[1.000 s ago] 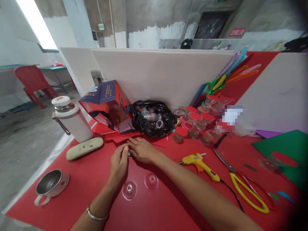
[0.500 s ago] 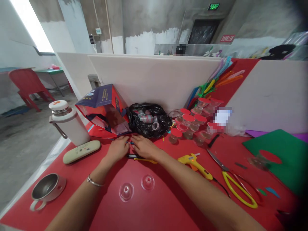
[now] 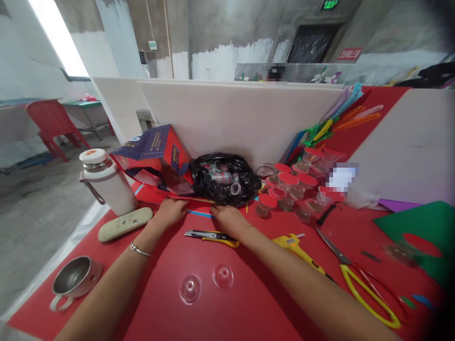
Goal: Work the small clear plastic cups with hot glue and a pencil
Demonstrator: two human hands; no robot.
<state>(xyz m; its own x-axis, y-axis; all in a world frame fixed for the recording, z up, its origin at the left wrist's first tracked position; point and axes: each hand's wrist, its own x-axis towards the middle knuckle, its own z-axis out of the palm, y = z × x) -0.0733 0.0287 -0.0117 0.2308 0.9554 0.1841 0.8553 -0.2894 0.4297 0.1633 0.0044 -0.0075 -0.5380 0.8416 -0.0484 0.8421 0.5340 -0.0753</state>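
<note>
We are not finding any words we can read. A green sign (image 3: 329, 4) is glowing high on the wall and a red sign (image 3: 350, 53) is hanging below it, but their letters are looking too blurry. The blue and red box (image 3: 156, 147) is showing print too small to read.

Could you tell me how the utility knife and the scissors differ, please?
The utility knife is short and straight, black with yellow; the scissors are longer, with metal blades and a big yellow loop handle. The knife lies almost level by the right hand; the scissors lie slanted, beyond the glue gun. Both lie flat on the red table.
</note>
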